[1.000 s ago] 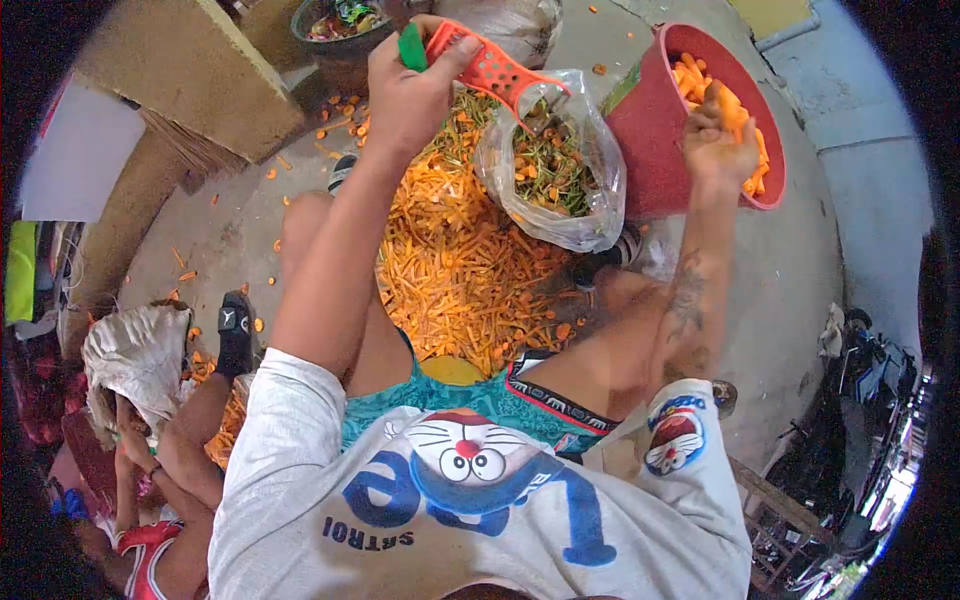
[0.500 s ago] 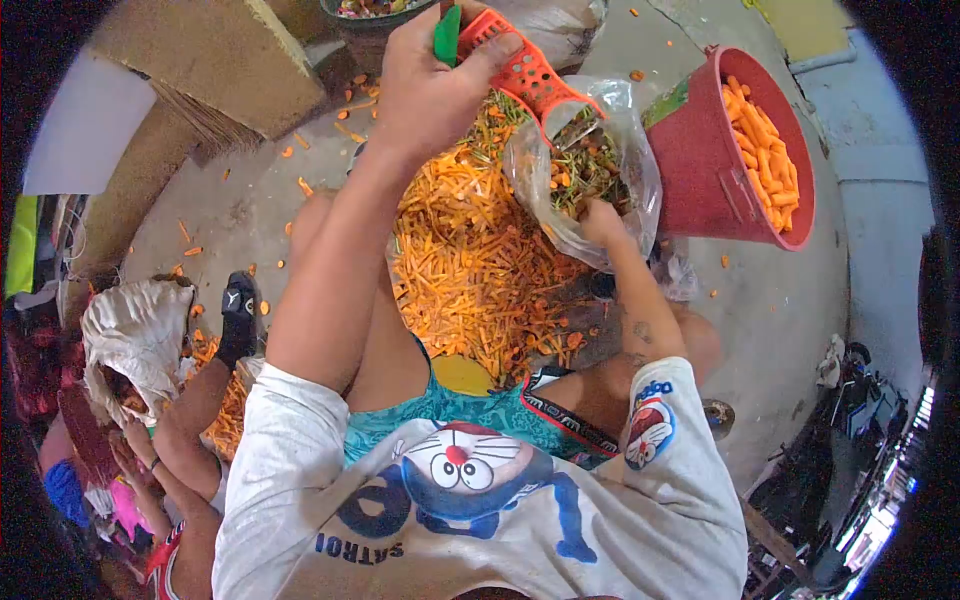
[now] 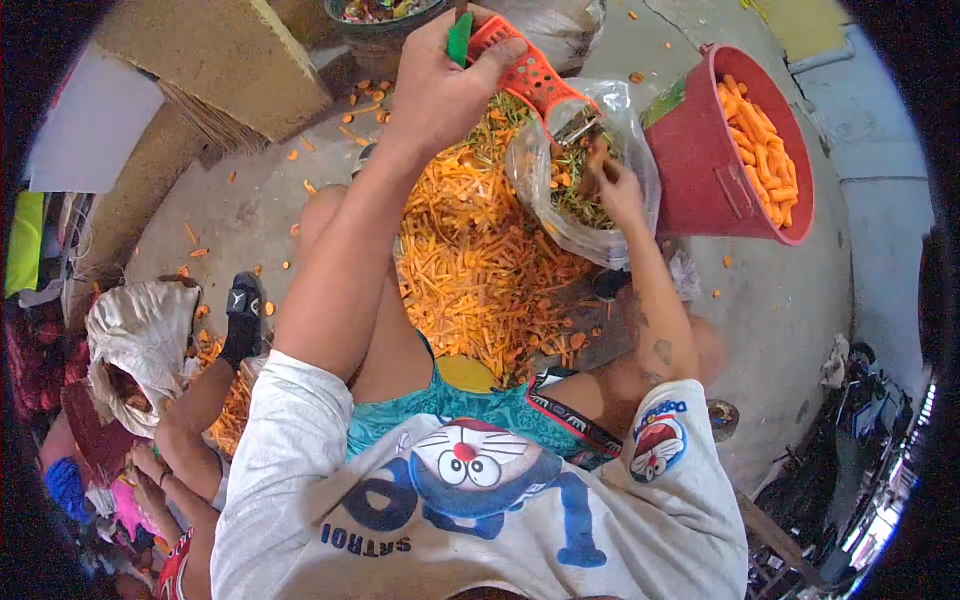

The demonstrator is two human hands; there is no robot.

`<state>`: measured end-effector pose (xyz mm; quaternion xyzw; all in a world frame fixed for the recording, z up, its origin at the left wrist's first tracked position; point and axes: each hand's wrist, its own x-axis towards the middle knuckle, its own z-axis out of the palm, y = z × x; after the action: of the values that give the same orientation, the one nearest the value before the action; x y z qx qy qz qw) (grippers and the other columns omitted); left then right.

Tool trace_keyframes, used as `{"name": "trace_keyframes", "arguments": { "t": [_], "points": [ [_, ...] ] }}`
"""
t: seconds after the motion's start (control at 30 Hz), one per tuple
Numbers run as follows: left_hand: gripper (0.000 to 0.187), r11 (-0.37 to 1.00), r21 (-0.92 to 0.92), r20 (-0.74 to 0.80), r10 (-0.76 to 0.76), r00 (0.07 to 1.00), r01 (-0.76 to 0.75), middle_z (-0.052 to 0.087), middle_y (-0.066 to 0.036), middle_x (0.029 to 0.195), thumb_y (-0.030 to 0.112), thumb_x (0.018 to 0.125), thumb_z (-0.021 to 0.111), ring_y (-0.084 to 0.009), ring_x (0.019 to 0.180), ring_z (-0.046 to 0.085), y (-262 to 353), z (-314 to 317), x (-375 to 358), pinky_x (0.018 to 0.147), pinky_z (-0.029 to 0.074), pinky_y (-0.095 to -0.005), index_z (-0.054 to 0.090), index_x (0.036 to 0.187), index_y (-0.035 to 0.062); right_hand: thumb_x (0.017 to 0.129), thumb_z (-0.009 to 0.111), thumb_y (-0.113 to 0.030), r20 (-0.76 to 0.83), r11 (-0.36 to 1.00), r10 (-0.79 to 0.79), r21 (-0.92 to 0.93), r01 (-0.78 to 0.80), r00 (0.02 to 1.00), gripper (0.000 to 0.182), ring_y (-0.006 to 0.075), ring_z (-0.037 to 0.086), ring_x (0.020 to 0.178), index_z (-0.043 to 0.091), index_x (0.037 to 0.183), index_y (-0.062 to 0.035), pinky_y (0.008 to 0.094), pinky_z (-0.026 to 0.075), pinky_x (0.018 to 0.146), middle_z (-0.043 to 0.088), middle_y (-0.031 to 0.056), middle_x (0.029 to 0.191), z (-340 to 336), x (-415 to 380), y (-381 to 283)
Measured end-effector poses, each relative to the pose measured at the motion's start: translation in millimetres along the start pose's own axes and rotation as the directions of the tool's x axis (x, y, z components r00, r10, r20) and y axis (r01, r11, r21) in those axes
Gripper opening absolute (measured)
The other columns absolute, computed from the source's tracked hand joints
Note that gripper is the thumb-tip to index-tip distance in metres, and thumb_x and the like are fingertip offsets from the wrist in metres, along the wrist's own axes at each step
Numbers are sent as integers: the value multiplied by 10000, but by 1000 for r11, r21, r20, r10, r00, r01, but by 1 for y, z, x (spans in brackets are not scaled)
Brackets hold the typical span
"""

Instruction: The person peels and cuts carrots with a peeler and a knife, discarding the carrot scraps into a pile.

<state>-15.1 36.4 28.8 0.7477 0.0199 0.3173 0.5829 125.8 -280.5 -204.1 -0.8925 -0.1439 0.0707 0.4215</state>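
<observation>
My left hand (image 3: pixel 445 85) is closed around an orange peeler (image 3: pixel 530 75) with a perforated plastic handle; its metal blade end hangs over a clear plastic bag (image 3: pixel 525 185). A green-handled tool (image 3: pixel 459 38), perhaps a knife, is also in that hand, its far end out of sight. My right hand (image 3: pixel 618 190) is at the bag's mouth, fingers pinched on a brownish carrot (image 3: pixel 598 158), partly hidden by the fingers. Green stems and carrot pieces (image 3: pixel 580 205) fill the bag. Between my legs lies a large heap of orange carrot peelings (image 3: pixel 480 260).
A red bucket (image 3: pixel 690 150) of peeled carrots (image 3: pixel 762 150) leans at the right. A dark tub (image 3: pixel 375 35) stands at the back. Carrot ends dot the floor. At the left, another person's leg (image 3: pixel 190 430) is beside a white sack (image 3: pixel 140 325).
My right hand has come up from deep in the bag towards the peeler, with a carrot now showing in its fingers. My left hand has shifted only slightly.
</observation>
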Motion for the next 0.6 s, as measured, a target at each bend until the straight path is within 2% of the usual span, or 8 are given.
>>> {"name": "trace_keyframes", "arguments": {
  "t": [0.07, 0.13, 0.17, 0.2, 0.33, 0.4, 0.53, 0.6],
  "points": [
    [193, 1000, 18, -8, -19, 1000, 20, 685, 5, 780, 198, 914, 766, -72, 669, 605, 2, 6, 0, 616, 496, -256, 686, 974, 34, 960, 580, -459, -31, 1000, 6, 6, -6, 999, 499, 376, 688, 953, 704, 1162, -20, 440, 516, 880, 717, 253, 1003, -25, 10, -35],
    [203, 971, -221, 55, -76, 996, 86, 644, 33, 735, 237, 919, 765, -48, 586, 537, -1, 13, -1, 530, 436, -234, 680, 965, 59, 1001, 530, -439, -60, 1000, 13, 12, -13, 998, 517, 325, 698, 922, 693, 1168, 22, 413, 526, 852, 732, 217, 1015, -54, 10, -83],
    [203, 971, -226, 53, -71, 996, 81, 644, 33, 735, 237, 919, 765, -48, 586, 537, 1, 16, -3, 530, 436, -234, 680, 965, 59, 1019, 523, -362, 29, 914, 94, 394, -98, 995, 469, 262, 685, 918, 650, 1242, 31, 368, 538, 812, 711, 162, 1047, -64, 2, -109],
    [206, 952, -261, 102, -137, 985, 159, 627, 43, 722, 254, 918, 767, -39, 562, 506, 2, 19, -5, 505, 406, -226, 676, 959, 73, 1037, 517, -286, 144, 681, 131, 706, -194, 981, 438, 198, 673, 913, 606, 1316, 40, 323, 551, 772, 690, 106, 1079, -71, -8, -132],
    [213, 882, -364, 216, -232, 948, 299, 607, 64, 711, 282, 906, 779, -26, 540, 465, 3, 40, -15, 482, 362, -209, 672, 943, 102, 1044, 446, -268, 14, 544, 98, 836, -66, 995, 395, 147, 657, 874, 662, 1187, 31, 291, 514, 708, 687, 68, 1031, -76, -53, -175],
    [208, 871, -387, 243, -218, 945, 301, 602, 67, 709, 281, 899, 785, -34, 549, 476, -1, 49, -20, 484, 365, -221, 682, 949, 107, 1033, 434, -227, 215, 461, 58, 860, -217, 975, 373, 141, 656, 905, 650, 1207, 23, 294, 537, 744, 682, 77, 1051, -77, -65, -162],
    [190, 903, -239, 352, -261, 899, 356, 619, 56, 735, 258, 891, 785, -38, 600, 516, -4, 69, -32, 526, 412, -234, 699, 961, 104, 1039, 460, -242, 178, 448, 127, 868, -216, 976, 378, 208, 687, 937, 589, 1242, 49, 300, 577, 727, 681, 138, 1110, -68, -99, -188],
    [199, 973, -222, 324, 129, 937, -57, 638, 44, 776, 236, 888, 781, -54, 647, 559, 1, 80, -40, 595, 471, -241, 692, 967, 76, 1035, 478, -231, 211, 376, 182, 887, -267, 960, 365, 212, 688, 928, 591, 1240, 49, 321, 584, 732, 687, 121, 1089, -74, -102, -198]
  ]
}}
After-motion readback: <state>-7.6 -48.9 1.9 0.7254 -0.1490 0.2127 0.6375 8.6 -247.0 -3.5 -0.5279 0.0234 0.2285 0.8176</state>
